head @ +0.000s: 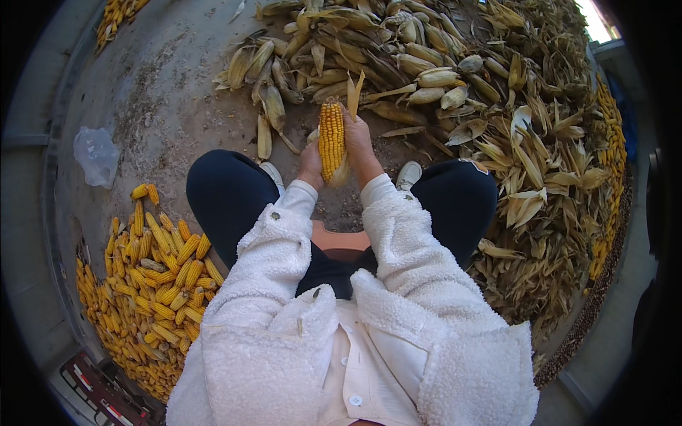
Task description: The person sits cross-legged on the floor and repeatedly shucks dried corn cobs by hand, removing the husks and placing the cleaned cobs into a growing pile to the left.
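Observation:
Both my hands are around one yellow ear of corn, its kernels mostly bare, held upright above the ground between my knees. My left hand grips it low on the left side. Along its right side, my right hand holds the cob together with a dry husk strip that sticks up past the fingers. Another pale piece of husk hangs at the lower end of the ear. Just beyond my hands lies a heap of unhusked corn ears in dry, brownish husks.
To my left is a pile of husked yellow cobs, with a crumpled clear plastic bag beyond it. Loose husks are heaped on my right. An orange-brown stool shows beneath me. A dark red metal frame stands at the lower left.

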Action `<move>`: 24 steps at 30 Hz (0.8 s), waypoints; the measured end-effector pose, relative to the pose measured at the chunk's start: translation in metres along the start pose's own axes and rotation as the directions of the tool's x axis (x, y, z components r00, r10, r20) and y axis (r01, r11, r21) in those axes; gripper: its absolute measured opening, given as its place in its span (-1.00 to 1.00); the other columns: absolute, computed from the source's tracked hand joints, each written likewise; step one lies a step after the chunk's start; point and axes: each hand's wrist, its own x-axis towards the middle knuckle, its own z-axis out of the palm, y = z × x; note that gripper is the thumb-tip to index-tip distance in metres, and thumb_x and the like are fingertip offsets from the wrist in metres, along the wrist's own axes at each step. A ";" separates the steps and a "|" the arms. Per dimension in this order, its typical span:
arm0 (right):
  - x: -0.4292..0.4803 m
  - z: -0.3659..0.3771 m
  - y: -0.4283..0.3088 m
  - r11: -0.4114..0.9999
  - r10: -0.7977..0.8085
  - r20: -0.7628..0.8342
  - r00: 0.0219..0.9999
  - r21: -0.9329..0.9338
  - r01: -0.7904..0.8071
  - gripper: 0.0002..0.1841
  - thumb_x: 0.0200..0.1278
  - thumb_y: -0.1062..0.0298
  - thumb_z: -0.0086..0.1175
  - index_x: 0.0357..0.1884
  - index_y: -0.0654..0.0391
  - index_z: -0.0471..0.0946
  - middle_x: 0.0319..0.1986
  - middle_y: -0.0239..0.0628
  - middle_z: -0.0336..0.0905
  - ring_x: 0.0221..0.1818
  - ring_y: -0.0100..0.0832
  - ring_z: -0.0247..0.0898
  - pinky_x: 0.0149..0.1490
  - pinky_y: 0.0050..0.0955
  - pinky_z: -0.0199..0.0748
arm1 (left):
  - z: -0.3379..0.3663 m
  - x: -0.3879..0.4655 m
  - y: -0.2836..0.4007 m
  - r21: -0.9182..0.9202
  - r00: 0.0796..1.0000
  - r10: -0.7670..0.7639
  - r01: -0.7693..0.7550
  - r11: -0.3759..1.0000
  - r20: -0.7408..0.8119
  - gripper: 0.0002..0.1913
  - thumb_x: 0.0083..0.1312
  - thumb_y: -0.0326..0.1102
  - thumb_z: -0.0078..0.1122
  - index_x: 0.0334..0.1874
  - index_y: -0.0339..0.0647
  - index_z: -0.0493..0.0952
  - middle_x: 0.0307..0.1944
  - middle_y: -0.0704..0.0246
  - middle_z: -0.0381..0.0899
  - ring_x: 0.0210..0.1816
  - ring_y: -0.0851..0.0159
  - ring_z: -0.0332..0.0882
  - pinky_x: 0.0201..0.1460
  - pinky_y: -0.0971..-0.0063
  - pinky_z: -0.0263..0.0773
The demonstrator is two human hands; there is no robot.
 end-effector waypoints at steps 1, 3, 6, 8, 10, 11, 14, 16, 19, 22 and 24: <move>0.001 -0.002 0.002 1.000 0.006 -0.002 1.000 -0.001 -0.006 -0.64 0.30 0.04 0.03 -0.23 0.20 0.49 -0.43 -0.39 0.55 -0.47 -0.56 0.46 -0.36 -0.58 0.44 | -0.001 0.000 -0.002 0.006 1.000 -0.012 0.012 1.000 -0.020 -0.67 0.37 -0.13 -0.09 -0.08 -0.27 0.47 -0.25 0.36 0.59 -0.29 0.37 0.59 -0.21 0.49 0.50; 0.001 -0.004 0.002 0.998 0.031 -0.012 0.999 -0.045 -0.032 -0.63 0.31 0.04 0.01 -0.22 0.22 0.49 -0.44 -0.38 0.55 -0.47 -0.54 0.47 -0.37 -0.57 0.46 | -0.002 0.002 -0.004 0.019 0.998 -0.034 0.035 0.999 -0.059 -0.68 0.36 -0.14 -0.06 -0.08 -0.26 0.47 -0.26 0.36 0.59 -0.30 0.36 0.58 -0.21 0.49 0.50; 0.003 -0.005 0.002 0.987 0.160 0.042 0.986 0.026 -0.161 -0.60 0.31 0.02 0.00 -0.20 0.23 0.48 -0.42 -0.33 0.57 -0.46 -0.50 0.50 -0.35 -0.56 0.49 | -0.007 0.001 -0.003 0.046 0.998 -0.057 0.058 0.997 -0.021 -0.70 0.35 -0.15 -0.03 -0.08 -0.25 0.48 -0.25 0.36 0.58 -0.28 0.36 0.58 -0.19 0.49 0.49; 0.002 -0.005 0.003 0.953 0.284 0.064 0.957 0.092 -0.289 -0.58 0.30 0.01 0.00 -0.21 0.26 0.50 -0.38 -0.25 0.59 -0.41 -0.43 0.54 -0.31 -0.52 0.53 | -0.009 0.000 0.000 0.107 0.995 -0.098 0.100 0.989 -0.016 -0.70 0.35 -0.15 -0.03 -0.08 -0.25 0.48 -0.23 0.37 0.58 -0.27 0.37 0.57 -0.18 0.48 0.49; 0.014 -0.024 0.018 0.967 0.250 0.136 0.959 0.011 -0.254 -0.60 0.29 0.03 0.01 -0.23 0.26 0.51 -0.38 -0.22 0.60 -0.41 -0.41 0.54 -0.29 -0.51 0.54 | -0.008 -0.002 0.002 0.171 0.990 -0.143 0.143 0.975 -0.016 -0.70 0.35 -0.15 -0.04 -0.07 -0.24 0.47 -0.20 0.37 0.57 -0.24 0.37 0.56 -0.15 0.46 0.47; 0.022 -0.035 0.026 0.972 0.233 0.169 0.958 -0.028 -0.232 -0.61 0.29 0.04 0.02 -0.25 0.26 0.52 -0.38 -0.21 0.60 -0.41 -0.39 0.55 -0.29 -0.50 0.54 | -0.004 -0.002 0.000 0.180 0.988 -0.156 0.157 0.971 -0.020 -0.70 0.36 -0.16 -0.06 -0.06 -0.24 0.47 -0.20 0.36 0.58 -0.24 0.37 0.56 -0.15 0.48 0.47; 0.012 -0.024 0.022 0.992 0.067 -0.005 0.998 -0.109 -0.067 -0.67 0.30 0.15 0.01 -0.31 0.29 0.53 -0.48 -0.28 0.57 -0.50 -0.47 0.49 -0.36 -0.54 0.46 | -0.004 -0.003 0.003 0.194 0.990 -0.139 0.135 0.972 0.010 -0.66 0.36 -0.11 -0.08 -0.01 -0.22 0.45 -0.16 0.34 0.56 -0.19 0.36 0.55 -0.12 0.47 0.45; 0.011 -0.020 0.018 0.957 -0.137 -0.098 0.986 -0.272 0.106 -0.69 0.31 0.18 0.01 -0.33 0.29 0.53 -0.52 -0.32 0.55 -0.53 -0.52 0.43 -0.39 -0.55 0.40 | -0.005 0.001 0.006 0.204 0.988 -0.083 0.056 0.977 0.127 -0.56 0.33 0.02 -0.06 0.06 -0.19 0.42 -0.06 0.30 0.53 -0.07 0.31 0.51 -0.05 0.40 0.42; 0.012 -0.024 0.003 0.714 -0.463 -0.096 0.881 -0.629 0.306 -0.74 0.29 0.23 0.00 -0.34 0.26 0.51 -0.55 -0.24 0.51 -0.53 -0.41 0.39 -0.40 -0.48 0.35 | 0.005 -0.005 0.026 0.375 0.978 -0.196 0.206 0.904 -0.065 -0.33 0.18 0.34 -0.04 0.11 -0.09 0.37 0.04 0.32 0.45 0.07 0.26 0.41 0.04 0.28 0.39; 0.009 -0.028 -0.005 0.406 -0.593 0.091 0.800 -0.824 0.395 -0.83 0.13 0.30 0.00 -0.35 0.19 0.50 -0.51 0.06 0.45 -0.44 0.04 0.42 -0.38 -0.27 0.34 | 0.017 -0.014 0.039 0.405 0.991 -0.133 0.115 0.907 0.017 -0.14 0.06 0.46 -0.01 0.23 -0.08 0.29 0.19 0.27 0.28 0.21 0.16 0.26 0.09 0.17 0.31; 0.014 -0.037 -0.005 0.419 -0.596 0.096 0.797 -0.810 0.411 -0.82 0.16 0.28 0.01 -0.36 0.20 0.49 -0.52 0.06 0.43 -0.46 0.02 0.41 -0.38 -0.26 0.34 | 0.028 -0.024 0.047 0.407 0.992 -0.096 0.057 0.912 0.077 -0.27 0.18 0.30 0.03 0.20 -0.17 0.35 0.16 0.25 0.34 0.15 0.21 0.36 0.01 0.26 0.42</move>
